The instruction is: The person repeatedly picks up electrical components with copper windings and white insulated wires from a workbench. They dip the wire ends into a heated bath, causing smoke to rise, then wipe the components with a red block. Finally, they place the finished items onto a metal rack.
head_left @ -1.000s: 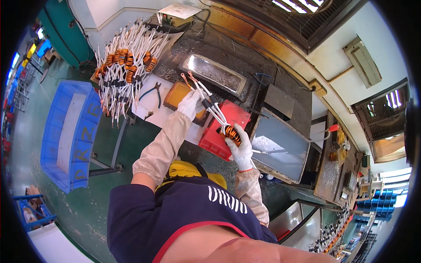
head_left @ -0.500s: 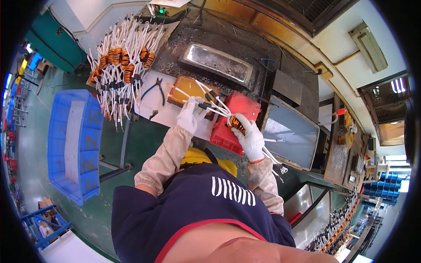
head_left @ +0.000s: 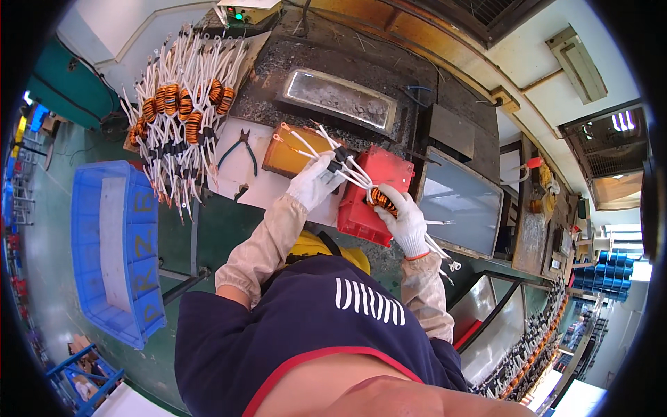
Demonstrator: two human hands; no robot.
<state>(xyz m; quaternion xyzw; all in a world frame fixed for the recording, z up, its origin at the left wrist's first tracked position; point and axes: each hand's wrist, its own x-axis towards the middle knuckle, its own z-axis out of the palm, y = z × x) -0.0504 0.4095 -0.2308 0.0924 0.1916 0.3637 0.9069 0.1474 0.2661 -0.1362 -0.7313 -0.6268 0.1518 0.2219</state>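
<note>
My right hand (head_left: pixel 405 226), in a white glove, is closed around a ring-shaped coil (head_left: pixel 383 200) wound with orange-copper wire and black bands. White leads with black sleeves run from it toward the upper left, and more leads trail out below the right hand. My gloved left hand (head_left: pixel 313 183) is closed on some of those leads near the black sleeves (head_left: pixel 333 167). Their bare copper ends extend over an amber block (head_left: pixel 290 154). Beneath the coil stands a red plastic box (head_left: pixel 388 170). The left fingertips are partly hidden.
Cutting pliers (head_left: pixel 240 151) lie on a white board left of the amber block. Many similar coils (head_left: pixel 167 101) are heaped at the far left. A metal trough (head_left: pixel 340 99) sits behind, a grey panel (head_left: pixel 462 194) to the right. A blue crate (head_left: pixel 104 243) stands at left.
My left hand has shifted slightly right along the leads, and more of their bare ends show beyond it. The right hand keeps its hold on the coil. The view has moved a little.
</note>
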